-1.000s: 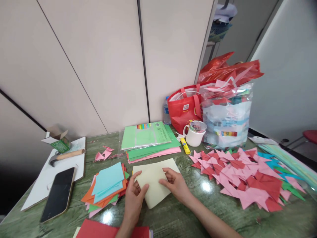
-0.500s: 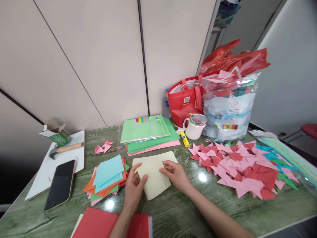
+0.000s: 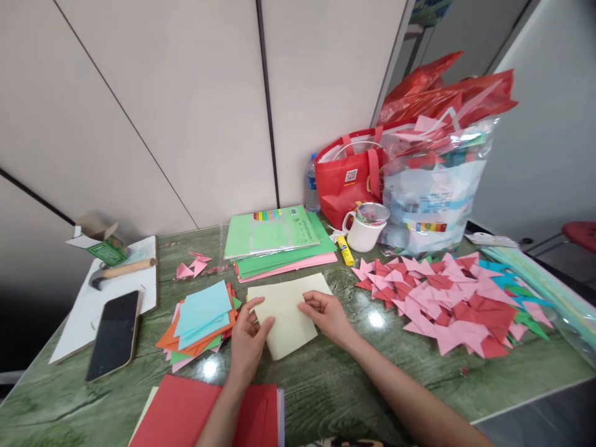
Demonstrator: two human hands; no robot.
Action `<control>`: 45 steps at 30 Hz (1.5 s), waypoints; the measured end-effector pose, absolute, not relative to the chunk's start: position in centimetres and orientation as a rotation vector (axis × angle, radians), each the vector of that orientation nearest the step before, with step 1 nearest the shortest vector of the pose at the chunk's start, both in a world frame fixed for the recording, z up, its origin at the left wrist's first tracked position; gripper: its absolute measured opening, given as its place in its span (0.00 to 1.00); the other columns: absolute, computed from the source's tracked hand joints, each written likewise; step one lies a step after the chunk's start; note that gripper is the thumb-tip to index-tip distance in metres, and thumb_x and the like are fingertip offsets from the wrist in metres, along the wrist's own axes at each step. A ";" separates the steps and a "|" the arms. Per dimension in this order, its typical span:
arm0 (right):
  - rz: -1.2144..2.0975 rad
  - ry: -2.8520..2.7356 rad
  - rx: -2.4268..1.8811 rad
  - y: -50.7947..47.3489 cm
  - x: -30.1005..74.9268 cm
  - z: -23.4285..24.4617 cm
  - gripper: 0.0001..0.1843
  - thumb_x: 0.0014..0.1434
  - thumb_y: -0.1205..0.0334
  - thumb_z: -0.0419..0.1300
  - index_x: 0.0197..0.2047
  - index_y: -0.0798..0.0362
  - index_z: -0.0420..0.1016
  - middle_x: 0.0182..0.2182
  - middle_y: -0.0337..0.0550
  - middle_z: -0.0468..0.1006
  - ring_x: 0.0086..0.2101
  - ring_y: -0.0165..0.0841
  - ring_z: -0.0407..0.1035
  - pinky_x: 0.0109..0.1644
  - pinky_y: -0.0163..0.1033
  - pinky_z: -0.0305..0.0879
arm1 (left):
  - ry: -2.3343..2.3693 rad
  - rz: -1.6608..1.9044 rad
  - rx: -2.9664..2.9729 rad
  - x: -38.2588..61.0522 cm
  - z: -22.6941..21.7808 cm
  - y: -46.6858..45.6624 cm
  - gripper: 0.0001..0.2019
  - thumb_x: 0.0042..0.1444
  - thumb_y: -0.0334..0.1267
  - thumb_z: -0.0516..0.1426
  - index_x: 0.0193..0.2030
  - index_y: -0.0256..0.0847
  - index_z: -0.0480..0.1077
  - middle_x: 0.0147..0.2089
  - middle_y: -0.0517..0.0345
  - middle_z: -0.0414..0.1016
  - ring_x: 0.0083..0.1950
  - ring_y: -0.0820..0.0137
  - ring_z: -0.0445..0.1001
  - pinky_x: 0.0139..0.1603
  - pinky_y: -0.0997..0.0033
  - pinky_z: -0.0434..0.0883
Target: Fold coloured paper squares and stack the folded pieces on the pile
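Note:
A pale yellow sheet of paper point(image 3: 286, 304) lies folded on the green marble table point(image 3: 354, 379). My left hand point(image 3: 246, 341) rests on its left edge, thumb and fingers pinching the paper. My right hand point(image 3: 328, 315) presses and pinches the sheet's right side, fingers curled. Just left of the sheet lies a stack of coloured squares point(image 3: 202, 323) with a light blue one on top. A red paper pad point(image 3: 205, 416) sits at the near edge under my left forearm.
A heap of folded pink and red paper pieces point(image 3: 447, 301) covers the right. Green paper packs point(image 3: 274, 239), a glue stick point(image 3: 345, 249), white mug point(image 3: 363, 231), red bag point(image 3: 347, 186) and plastic bag point(image 3: 433, 192) stand behind. Phone point(image 3: 114, 334), hammer point(image 3: 123, 270) and small box point(image 3: 100, 243) lie left.
The view has tipped upward a little, so everything sits lower-to-higher in frame. Both hands stay on the yellow sheet with only slight finger shifts.

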State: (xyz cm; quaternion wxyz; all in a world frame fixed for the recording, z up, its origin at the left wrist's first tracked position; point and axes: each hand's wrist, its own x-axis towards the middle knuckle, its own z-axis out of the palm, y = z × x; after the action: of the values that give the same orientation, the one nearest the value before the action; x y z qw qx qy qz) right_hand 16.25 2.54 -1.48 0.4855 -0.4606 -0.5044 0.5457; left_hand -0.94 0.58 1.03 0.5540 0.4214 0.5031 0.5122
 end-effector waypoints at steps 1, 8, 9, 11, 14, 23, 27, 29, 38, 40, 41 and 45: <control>1.326 -1.218 -1.120 2.5 16.3 -1.5 0.15 0.46 0.52 0.60 0.30 0.55 0.67 0.20 0.35 0.68 0.22 0.26 0.63 0.26 0.31 0.57 | 1.193 1.213 0.994 -0.9 1.1 0.6 0.22 0.43 0.37 0.61 0.46 0.43 0.61 0.39 0.55 0.75 0.38 0.65 0.74 0.34 0.71 0.70; 1.385 -1.119 -1.128 2.5 16.3 -1.5 0.17 0.42 0.51 0.62 0.31 0.55 0.69 0.22 0.36 0.72 0.23 0.28 0.66 0.27 0.32 0.59 | 1.173 1.220 1.002 -0.9 1.2 0.6 0.23 0.42 0.36 0.61 0.47 0.41 0.60 0.39 0.53 0.75 0.37 0.65 0.74 0.33 0.71 0.71; 1.392 -1.116 -1.124 2.5 16.3 -1.4 0.17 0.42 0.51 0.62 0.30 0.55 0.69 0.21 0.36 0.72 0.23 0.28 0.66 0.27 0.32 0.59 | 1.177 1.221 1.006 -0.9 1.1 0.6 0.23 0.42 0.36 0.61 0.47 0.42 0.60 0.39 0.53 0.75 0.38 0.65 0.74 0.33 0.71 0.71; 1.404 -1.115 -1.121 2.5 16.3 -1.3 0.17 0.42 0.51 0.62 0.30 0.55 0.68 0.20 0.35 0.71 0.22 0.27 0.65 0.26 0.32 0.58 | 1.185 1.223 1.010 -1.0 1.0 0.6 0.23 0.42 0.36 0.61 0.46 0.42 0.61 0.38 0.54 0.75 0.38 0.65 0.74 0.33 0.71 0.71; 1.420 -1.122 -1.110 2.5 16.4 -1.2 0.16 0.42 0.51 0.62 0.29 0.56 0.68 0.19 0.34 0.70 0.21 0.26 0.63 0.24 0.31 0.57 | 1.193 1.229 1.007 -1.0 0.9 0.7 0.22 0.41 0.36 0.61 0.45 0.42 0.61 0.37 0.55 0.76 0.37 0.65 0.74 0.33 0.71 0.71; 1.421 -1.122 -1.150 2.6 16.5 -1.3 0.18 0.41 0.50 0.63 0.28 0.56 0.69 0.16 0.32 0.68 0.18 0.24 0.59 0.21 0.30 0.54 | 1.174 1.249 1.003 -1.1 0.6 0.7 0.24 0.41 0.37 0.61 0.47 0.42 0.62 0.36 0.55 0.76 0.36 0.65 0.74 0.33 0.70 0.71; 1.426 -1.103 -1.158 2.6 16.5 -1.2 0.18 0.40 0.50 0.63 0.28 0.57 0.69 0.16 0.33 0.68 0.17 0.23 0.58 0.21 0.29 0.53 | 1.174 1.248 1.014 -1.1 0.6 0.7 0.22 0.42 0.36 0.61 0.46 0.43 0.62 0.36 0.56 0.76 0.36 0.66 0.74 0.32 0.71 0.70; 1.428 -1.094 -1.155 2.6 16.5 -1.2 0.18 0.39 0.50 0.63 0.28 0.57 0.69 0.16 0.32 0.68 0.17 0.23 0.58 0.21 0.29 0.54 | 1.169 1.247 1.009 -1.0 0.7 0.6 0.21 0.42 0.36 0.61 0.46 0.43 0.62 0.37 0.56 0.76 0.36 0.66 0.74 0.33 0.71 0.70; 1.444 -1.030 -1.194 2.6 16.6 -1.2 0.20 0.37 0.49 0.64 0.27 0.57 0.70 0.17 0.34 0.71 0.17 0.24 0.61 0.21 0.30 0.58 | 1.142 1.209 0.916 -0.9 1.1 0.7 0.31 0.41 0.37 0.62 0.54 0.44 0.57 0.41 0.53 0.76 0.39 0.64 0.74 0.36 0.68 0.71; 1.475 -0.986 -1.196 2.6 16.5 -1.0 0.20 0.37 0.49 0.65 0.27 0.57 0.70 0.18 0.35 0.72 0.18 0.25 0.62 0.21 0.31 0.59 | 1.116 1.170 0.888 -0.8 1.1 0.6 0.31 0.41 0.38 0.62 0.54 0.42 0.58 0.42 0.51 0.75 0.41 0.63 0.74 0.38 0.67 0.71; 1.486 -0.968 -1.196 2.6 16.5 -0.9 0.20 0.36 0.50 0.65 0.27 0.57 0.70 0.17 0.35 0.72 0.18 0.25 0.62 0.22 0.32 0.59 | 1.109 1.148 0.883 -0.8 1.1 0.6 0.29 0.41 0.37 0.62 0.52 0.40 0.60 0.43 0.50 0.75 0.42 0.62 0.74 0.39 0.66 0.71; 1.498 -0.948 -1.189 2.5 16.3 -1.1 0.19 0.35 0.51 0.66 0.27 0.57 0.70 0.16 0.34 0.71 0.17 0.25 0.62 0.21 0.31 0.59 | 1.163 1.037 0.894 -0.5 0.7 0.3 0.22 0.38 0.36 0.63 0.43 0.35 0.68 0.45 0.47 0.74 0.43 0.59 0.73 0.39 0.65 0.71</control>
State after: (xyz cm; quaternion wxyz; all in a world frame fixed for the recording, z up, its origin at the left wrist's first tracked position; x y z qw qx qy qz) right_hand 16.30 2.55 -1.05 0.4824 -0.4881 -0.3890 0.6146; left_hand -0.54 0.35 0.71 0.6231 0.3891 0.5064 0.4515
